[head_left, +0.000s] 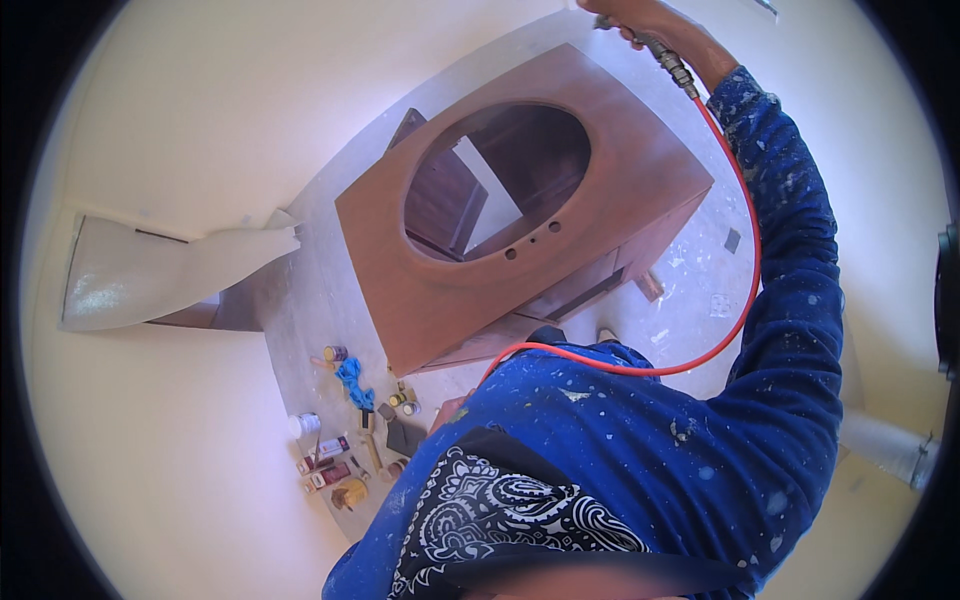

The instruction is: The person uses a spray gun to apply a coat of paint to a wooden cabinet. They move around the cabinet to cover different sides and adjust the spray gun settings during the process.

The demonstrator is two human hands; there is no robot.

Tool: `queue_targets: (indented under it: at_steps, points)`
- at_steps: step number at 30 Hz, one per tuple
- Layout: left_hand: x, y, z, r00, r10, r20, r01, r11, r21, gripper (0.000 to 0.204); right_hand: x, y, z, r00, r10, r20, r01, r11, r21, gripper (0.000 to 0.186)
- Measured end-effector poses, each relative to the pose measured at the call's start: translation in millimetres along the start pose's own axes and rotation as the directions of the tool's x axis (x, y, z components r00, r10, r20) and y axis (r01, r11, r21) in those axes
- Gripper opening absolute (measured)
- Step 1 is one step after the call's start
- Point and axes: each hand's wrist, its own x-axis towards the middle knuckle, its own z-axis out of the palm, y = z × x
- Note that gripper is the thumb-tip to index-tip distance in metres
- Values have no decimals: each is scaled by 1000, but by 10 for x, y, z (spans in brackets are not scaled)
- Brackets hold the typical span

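At the top right my right hand [660,28] is wrapped round a metal spray gun [668,60], beyond the far corner of a brown vanity cabinet [640,150]. Part of the gun is cut off by the picture's edge. A red hose [752,240] runs from its metal coupling, along my right arm and across my front. The cabinet's top has a large oval opening, with small round holes beside it. Low at my left side, where the hose goes out of sight, a small reddish-brown patch [450,412] may be part of my left hand; its fingers do not show.
On the floor at left lie a blue crumpled glove or cloth [352,382], small jars [400,399], a white tub [303,425], boxes [326,477] and a yellowish sponge [350,493]. Translucent sheeting [150,275] lies over a brown panel [235,308]. Pale walls surround the floor.
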Motion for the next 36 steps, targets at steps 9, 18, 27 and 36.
queue_targets:
  at_steps: [9, 18, 27, 36]
  points:
    - [86, 86, 238, 1000, 3, -17, -3, 999, 34, 47, 73, 56, 71, 972, -214, 99, 186, 953, 239, 32]
    - [154, 140, 508, 998, -20, -61, 22, 999, 24, 47, 493, 322, -96, 990, 51, -134, -62, 995, -81, 43]
    - [214, 219, 656, 997, -43, -70, 46, 998, 42, 47, 443, 130, 309, 969, -197, 151, 161, 962, 220, 34]
    - [184, 92, 846, 992, -21, -127, 31, 996, 78, 47, 991, 498, -120, 990, -102, -102, 122, 968, 217, 39]
